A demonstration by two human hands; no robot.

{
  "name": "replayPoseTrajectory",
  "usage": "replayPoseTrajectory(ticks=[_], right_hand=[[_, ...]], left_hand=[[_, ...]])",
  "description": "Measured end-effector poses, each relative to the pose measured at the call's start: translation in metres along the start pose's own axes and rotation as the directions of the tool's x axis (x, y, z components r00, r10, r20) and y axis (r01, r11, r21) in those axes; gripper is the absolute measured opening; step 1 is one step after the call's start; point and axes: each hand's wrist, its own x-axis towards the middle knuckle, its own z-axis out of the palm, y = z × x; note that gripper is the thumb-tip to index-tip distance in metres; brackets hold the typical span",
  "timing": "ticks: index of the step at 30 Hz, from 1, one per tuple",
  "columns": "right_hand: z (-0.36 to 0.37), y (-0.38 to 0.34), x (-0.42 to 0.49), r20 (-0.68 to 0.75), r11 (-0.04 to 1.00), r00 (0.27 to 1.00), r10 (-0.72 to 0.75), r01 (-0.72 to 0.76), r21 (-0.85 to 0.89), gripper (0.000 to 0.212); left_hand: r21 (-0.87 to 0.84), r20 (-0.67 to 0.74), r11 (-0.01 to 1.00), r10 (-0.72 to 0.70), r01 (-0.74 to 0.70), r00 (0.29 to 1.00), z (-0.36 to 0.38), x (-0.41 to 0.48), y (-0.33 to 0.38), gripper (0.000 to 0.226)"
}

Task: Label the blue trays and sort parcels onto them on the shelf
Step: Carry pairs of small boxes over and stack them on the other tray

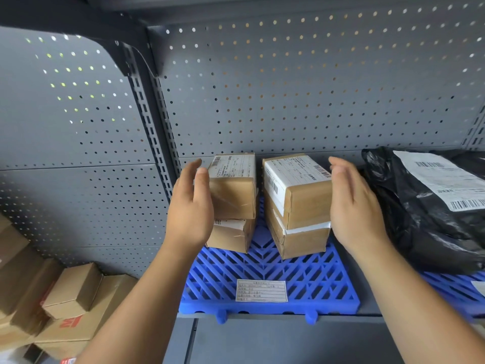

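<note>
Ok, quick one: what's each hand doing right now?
Left hand: open, held flat beside the left box stack; contact unclear.
Right hand: open, held flat beside the right box stack; contact unclear.

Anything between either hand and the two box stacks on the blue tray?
Nothing visible. The left hand sits right beside the left stack, the right hand beside the right stack. The black bag lies on the right hand's far side, not between.

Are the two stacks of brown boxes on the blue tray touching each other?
Apart. The head view shows blue tray in a gap between the left stack and the right stack.
</note>
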Motion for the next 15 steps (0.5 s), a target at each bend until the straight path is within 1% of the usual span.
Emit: replayPoseTrajectory(ticks=[3,6,8,10,12,15], right_hand=[[0.003,0.007,-0.003,0.031,0.999,0.999,0.04,-0.04,-0.025,0.063],[0.004,0.013,-0.006,0.043,0.993,0.992,0.115,-0.115,0.016,0.065],[0.005,0.014,-0.007,0.059,0.955,0.966,0.253,-0.259,0.141,0.067],[0.005,0.012,-0.009,0.117,0.868,0.916,0.384,-0.401,0.292,0.064],[0.006,0.011,-0.012,0.171,0.829,0.905,0.39,-0.425,0.362,0.06],[0.007,0.011,-0.017,0.229,0.802,0.908,0.351,-0.418,0.427,0.065]], left_hand=[[-0.105,0.008,0.994,-0.032,0.033,0.999,0.0,-0.002,-0.009,0.061],[-0.243,0.051,0.961,-0.126,0.135,0.991,-0.001,0.002,-0.019,0.062],[-0.32,0.103,0.924,-0.186,0.21,0.977,-0.001,0.004,-0.024,0.062],[-0.343,0.14,0.905,-0.215,0.251,0.967,0.0,0.005,-0.03,0.06],[-0.374,0.178,0.884,-0.229,0.281,0.957,0.002,0.006,-0.037,0.065],[-0.414,0.259,0.849,-0.236,0.329,0.937,0.005,0.008,-0.041,0.07]])
